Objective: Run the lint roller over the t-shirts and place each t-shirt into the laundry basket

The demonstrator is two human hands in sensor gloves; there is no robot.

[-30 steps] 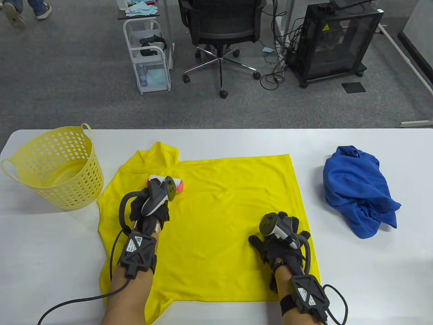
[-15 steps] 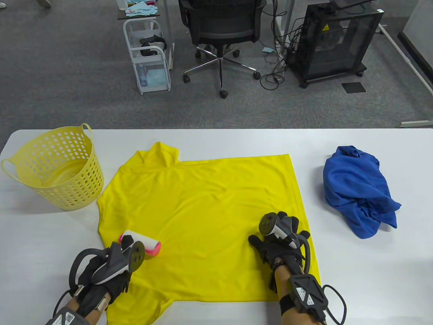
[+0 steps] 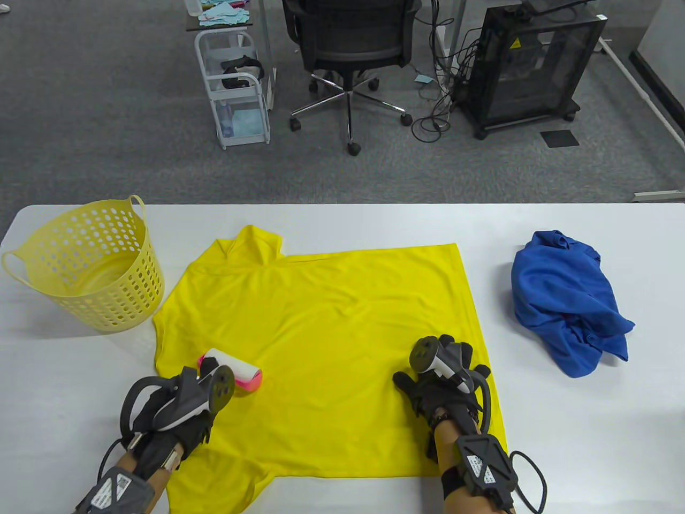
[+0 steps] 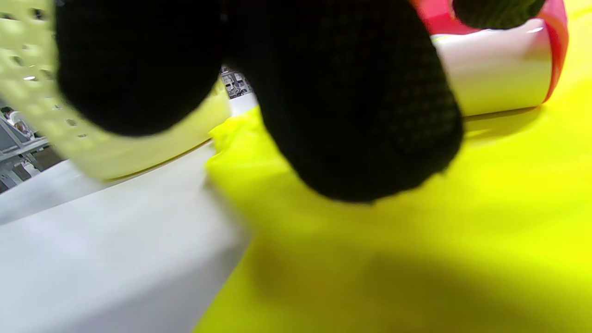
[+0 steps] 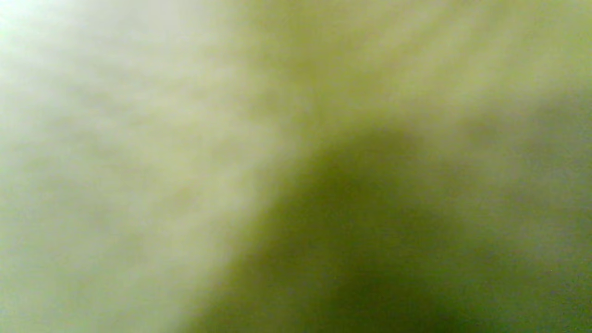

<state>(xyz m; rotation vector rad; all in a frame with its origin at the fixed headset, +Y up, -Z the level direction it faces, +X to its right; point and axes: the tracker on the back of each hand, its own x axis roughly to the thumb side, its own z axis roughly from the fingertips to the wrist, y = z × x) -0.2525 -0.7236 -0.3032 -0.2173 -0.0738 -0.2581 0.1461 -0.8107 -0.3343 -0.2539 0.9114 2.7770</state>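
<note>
- Black-gloved left hand point(image 3: 171, 415) grips the lint roller point(image 3: 235, 373) on the yellow t-shirt point(image 3: 321, 342), near its left edge.
- Right hand point(image 3: 441, 388) presses spread fingers flat, anchoring cloth.
- Best rolled in even, overlapping strokes.
- White table point(image 3: 562, 428): blue t-shirt point(image 3: 564, 300) right, laundry basket point(image 3: 96, 300) left; office chair point(image 3: 348, 43) beyond.

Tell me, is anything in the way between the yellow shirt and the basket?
Nothing visible is. The yellow shirt lies flat on the table, and the basket stands just past its left edge, with only bare table between. The left hand holds the roller on the shirt, and the right hand presses it down.
</note>
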